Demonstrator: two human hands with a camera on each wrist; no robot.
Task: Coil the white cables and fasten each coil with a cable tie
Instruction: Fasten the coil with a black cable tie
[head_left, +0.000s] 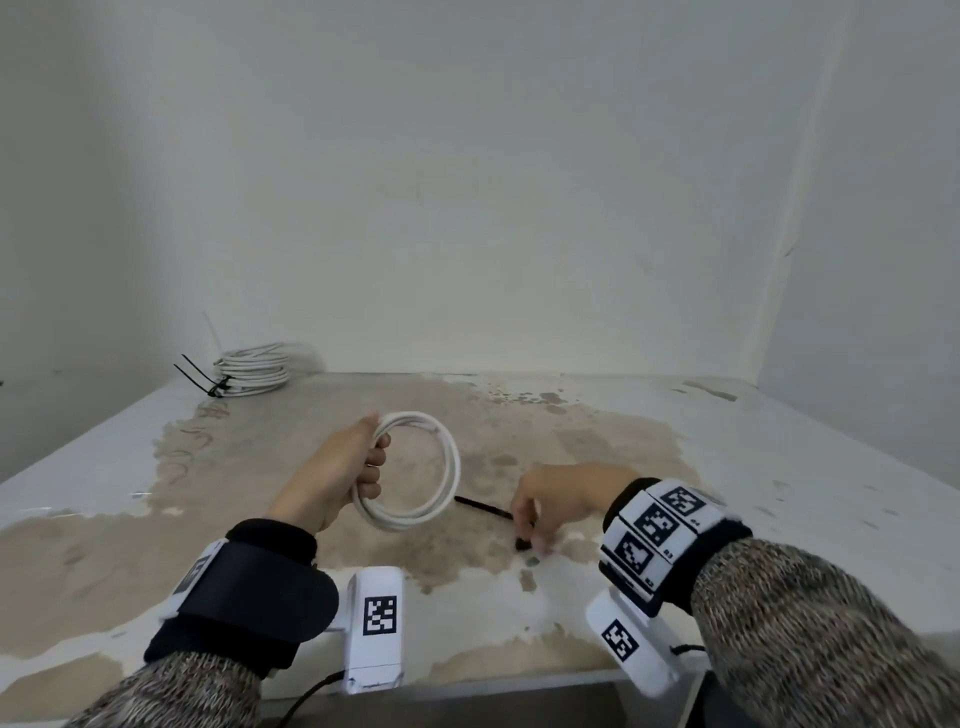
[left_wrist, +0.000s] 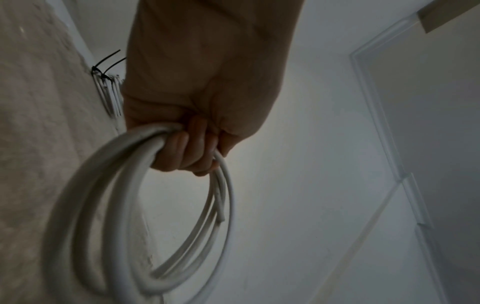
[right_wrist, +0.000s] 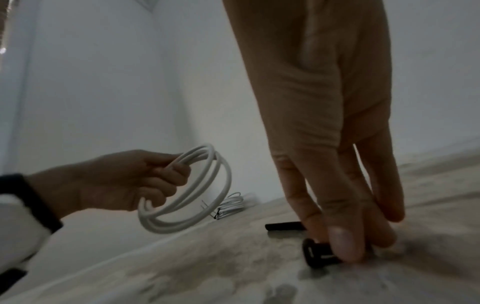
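Black cable tie (head_left: 485, 507) lies on the worn bench (head_left: 675, 467), and the right hand (head_left: 558, 499) pinches its end with fingertips. Just left, the left hand (head_left: 332, 467) grips a white cable coil (head_left: 415, 470) held above the bench. Far back left, tied coils (head_left: 254, 370) sit stacked by the wall.

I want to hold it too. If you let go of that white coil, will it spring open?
Probably a bit: the coil has no tie yet, and only the left hand grips its loops. It looks springy, keeping a round hoop in mid-air. Likely light.
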